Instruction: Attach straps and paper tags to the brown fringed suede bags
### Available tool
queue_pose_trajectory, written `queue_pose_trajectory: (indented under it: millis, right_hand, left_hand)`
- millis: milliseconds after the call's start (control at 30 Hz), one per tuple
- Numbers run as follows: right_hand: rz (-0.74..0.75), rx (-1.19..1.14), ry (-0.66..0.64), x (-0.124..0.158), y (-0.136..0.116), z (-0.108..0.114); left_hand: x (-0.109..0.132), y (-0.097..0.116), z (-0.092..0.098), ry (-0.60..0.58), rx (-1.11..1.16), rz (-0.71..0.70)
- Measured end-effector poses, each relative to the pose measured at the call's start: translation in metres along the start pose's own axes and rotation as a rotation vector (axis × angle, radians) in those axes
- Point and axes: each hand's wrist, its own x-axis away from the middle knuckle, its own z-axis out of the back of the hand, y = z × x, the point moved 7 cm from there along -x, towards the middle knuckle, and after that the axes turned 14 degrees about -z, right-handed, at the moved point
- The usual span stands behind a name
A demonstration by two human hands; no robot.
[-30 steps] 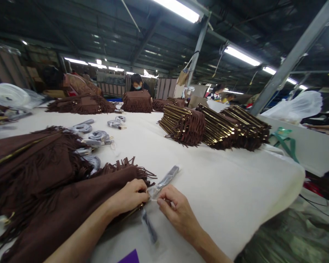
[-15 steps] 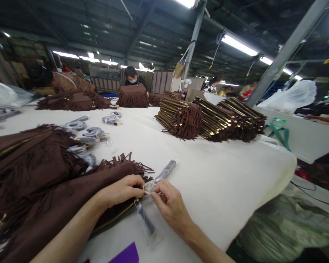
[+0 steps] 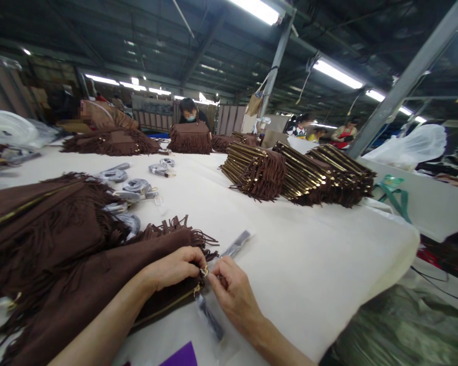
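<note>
A brown fringed bag (image 3: 110,272) lies on the table under my left forearm, its gold zipper (image 3: 171,306) along the near edge. My left hand (image 3: 177,268) pinches a small gold clasp (image 3: 204,272) at the bag's right corner. Right beside it, my right hand (image 3: 234,292) is closed, thumb against forefinger, at the end of a grey strap (image 3: 235,244) wrapped in clear plastic; the exact grip is partly hidden. Below the fingers, a dark plastic-wrapped piece (image 3: 209,317) hangs from a gold ring (image 3: 197,290) by the zipper's end.
More fringed bags (image 3: 49,218) are heaped at left, near coiled wrapped straps (image 3: 137,185). Stacked bags with gold zippers (image 3: 273,170) stand farther back on the white table (image 3: 309,254). A purple piece (image 3: 181,356) lies at the front edge. A co-worker (image 3: 191,112) sits opposite.
The clasp has turned between my fingers, and its gold loop shows less open than before. My right hand has shifted slightly downward. The whole view has moved a little.
</note>
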Motion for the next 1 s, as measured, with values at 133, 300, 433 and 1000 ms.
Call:
queue_pose_trajectory:
  millis: [133, 300, 433, 1000]
  right_hand:
    - [-0.005, 0.008, -0.027, 0.001, 0.003, -0.005]
    - [-0.014, 0.015, -0.013, 0.002, 0.008, -0.008]
    - [-0.013, 0.034, -0.029, 0.001, 0.008, -0.006]
    - [-0.309, -0.438, -0.300, -0.052, 0.018, -0.015]
  left_hand:
    - [-0.001, 0.005, 0.001, -0.007, -0.049, -0.056]
    - [-0.001, 0.013, -0.001, 0.001, -0.204, -0.177]
    - [0.000, 0.018, -0.001, 0.064, -0.467, -0.246]
    - [0.005, 0.013, 0.020, 0.456, -0.010, -0.125]
